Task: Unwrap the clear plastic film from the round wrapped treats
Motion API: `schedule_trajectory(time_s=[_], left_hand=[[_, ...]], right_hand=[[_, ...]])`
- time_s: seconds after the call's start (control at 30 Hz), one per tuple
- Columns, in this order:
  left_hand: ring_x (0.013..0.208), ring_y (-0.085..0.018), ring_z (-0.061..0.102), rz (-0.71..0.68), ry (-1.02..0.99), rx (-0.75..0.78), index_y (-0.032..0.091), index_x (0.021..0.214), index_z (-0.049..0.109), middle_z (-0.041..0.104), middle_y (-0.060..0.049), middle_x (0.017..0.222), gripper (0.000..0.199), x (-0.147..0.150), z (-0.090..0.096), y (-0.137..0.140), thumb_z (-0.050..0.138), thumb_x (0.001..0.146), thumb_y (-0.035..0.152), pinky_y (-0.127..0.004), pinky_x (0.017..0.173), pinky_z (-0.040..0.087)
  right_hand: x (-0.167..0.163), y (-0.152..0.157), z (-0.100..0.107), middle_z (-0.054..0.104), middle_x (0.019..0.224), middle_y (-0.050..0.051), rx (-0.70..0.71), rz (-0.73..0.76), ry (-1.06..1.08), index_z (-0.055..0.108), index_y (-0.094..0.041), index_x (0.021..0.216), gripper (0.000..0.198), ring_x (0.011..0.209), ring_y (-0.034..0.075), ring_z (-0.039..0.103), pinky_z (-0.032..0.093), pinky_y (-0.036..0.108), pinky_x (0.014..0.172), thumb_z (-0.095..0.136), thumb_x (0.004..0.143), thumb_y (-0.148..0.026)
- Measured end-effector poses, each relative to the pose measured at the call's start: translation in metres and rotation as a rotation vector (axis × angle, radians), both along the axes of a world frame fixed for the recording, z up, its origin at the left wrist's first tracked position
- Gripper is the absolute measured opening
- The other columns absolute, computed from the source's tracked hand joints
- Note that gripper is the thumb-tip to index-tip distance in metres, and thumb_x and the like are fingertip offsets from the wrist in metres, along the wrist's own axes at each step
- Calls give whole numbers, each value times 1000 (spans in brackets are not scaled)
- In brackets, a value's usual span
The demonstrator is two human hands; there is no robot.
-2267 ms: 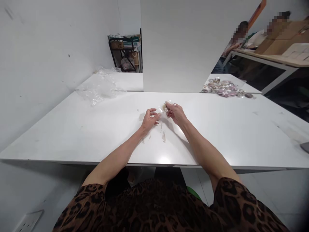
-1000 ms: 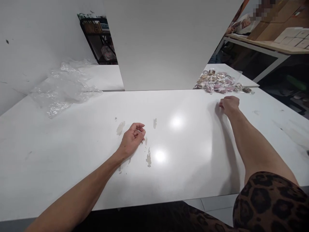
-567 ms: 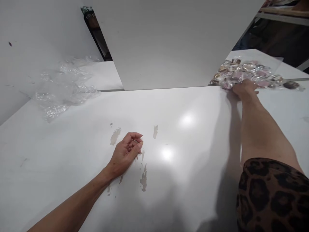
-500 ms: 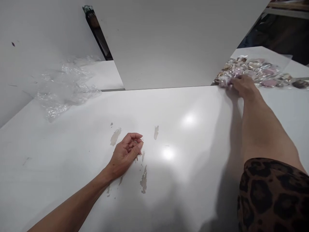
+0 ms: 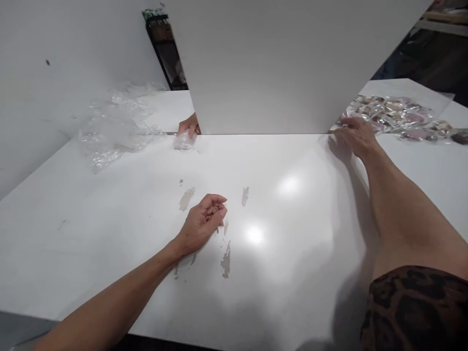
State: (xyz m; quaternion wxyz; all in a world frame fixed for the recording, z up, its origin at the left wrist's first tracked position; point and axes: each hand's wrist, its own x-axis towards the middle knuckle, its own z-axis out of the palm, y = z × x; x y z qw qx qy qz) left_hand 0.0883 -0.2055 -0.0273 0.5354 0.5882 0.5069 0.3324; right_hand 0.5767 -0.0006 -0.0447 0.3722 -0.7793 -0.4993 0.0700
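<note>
Two hands (image 5: 203,222) (image 5: 356,136), packets (image 5: 397,111), co-worker's hand (image 5: 189,125) partly hidden

The worktop (image 5: 285,161) lies beneath both your hands. Beyond your left hand (image 5: 205,218), to its left, is a heap of plastic bags (image 5: 113,134). Packets (image 5: 398,109) lie just behind and right of your right hand (image 5: 356,135). A panel (image 5: 270,68) stands beyond; another person's hand (image 5: 189,126) is at its left edge.
</note>
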Motion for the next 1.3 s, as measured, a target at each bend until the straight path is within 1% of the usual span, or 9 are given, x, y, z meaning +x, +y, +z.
schedule_trajectory(time_s=[0.2,0.43,0.53,0.63,0.83,1.0,1.1,1.23,1.3], left_hand=[[71,-10,63,-55,-49,29,22,117,60,61,-2,95,27,4,-5,2,63,95,38,-25,65,53],[61,-6,62,-41,-92,112,22,112,59,60,0,99,21,9,-16,6,60,94,32,-24,62,51],[56,-5,58,-1,-180,143,22,109,58,59,1,95,18,11,-18,7,58,94,31,-23,55,48],[54,-5,53,93,-284,230,21,106,57,58,2,88,15,12,-21,9,58,93,28,-23,57,48],[64,-10,54,286,-405,356,23,110,56,62,-2,88,14,9,-18,13,55,97,29,-28,69,52],[73,-13,59,328,-422,351,24,108,57,64,-4,91,11,10,-17,17,55,97,24,-32,78,53],[73,-13,57,322,-411,386,24,107,57,64,-3,89,10,11,-20,21,54,97,23,-32,79,52],[79,-14,56,432,-349,487,22,112,58,65,-7,107,17,8,-19,27,58,96,26,-32,83,51],[91,-17,58,534,-350,504,21,120,58,62,-11,123,30,5,-15,29,65,93,30,-34,88,51]], right_hand=[[-63,-43,-6,64,74,3,102,29,284,75,-14,92,16,60,12,46,39,33,63,68,79,-7],[-206,-90,5,72,93,6,18,568,287,74,-24,93,19,81,21,61,50,36,77,74,82,-39],[-276,-78,18,72,107,9,8,728,164,71,-24,98,30,98,26,64,53,41,88,73,84,-50],[-343,-53,26,65,134,17,-8,834,-102,64,-20,125,47,123,36,57,48,52,106,67,89,-50],[-439,-3,22,45,155,27,-93,779,-403,41,-16,153,73,137,48,45,41,65,109,65,91,-44],[-453,14,13,62,130,24,-30,704,-235,59,-15,122,29,123,41,58,42,60,108,57,96,-28],[-438,8,18,67,109,15,59,603,-39,56,-19,107,13,102,29,67,53,48,94,48,101,-27],[-403,-31,36,68,87,2,158,513,786,55,-22,92,14,65,13,66,54,25,59,58,98,-34],[-382,-62,44,71,88,1,180,537,1134,60,-21,90,14,60,10,64,52,21,52,68,92,-32]])
